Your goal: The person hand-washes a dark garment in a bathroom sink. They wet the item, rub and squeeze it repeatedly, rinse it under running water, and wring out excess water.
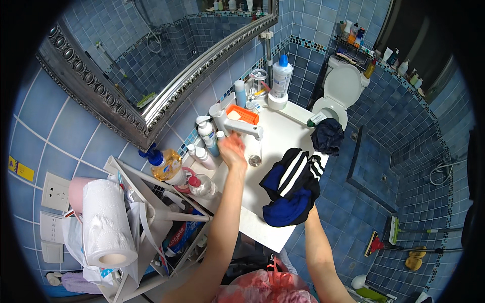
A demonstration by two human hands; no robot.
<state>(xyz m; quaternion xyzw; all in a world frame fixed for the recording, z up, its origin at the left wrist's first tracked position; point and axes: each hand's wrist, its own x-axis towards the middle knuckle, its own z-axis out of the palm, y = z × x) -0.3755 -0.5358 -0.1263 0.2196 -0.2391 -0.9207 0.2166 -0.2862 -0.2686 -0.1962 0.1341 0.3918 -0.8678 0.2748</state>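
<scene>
My left hand (233, 151) is beside the white faucet (242, 127), near its base. Motion smears its fingers, so their grip is unclear. A thin streak, seemingly water, drops from the spout toward the drain (254, 160). At the right side of the white washbasin (270, 240), my right hand (311, 216) holds up a bunched blue-and-black garment (290, 194) with white stripes. The cloth covers most of that hand's fingers. A dark navy bundle of cloth (327, 136) lies on the basin's far right edge, close to a white-and-green tube (316, 119).
Behind the faucet is an orange soap tray (242, 114). Pump bottles (206, 129) and an amber liquid bottle (167, 166) crowd the left rim. A shelf rack (166, 216) with a paper towel roll (107, 222) stands left; the toilet (342, 86) is at the far right.
</scene>
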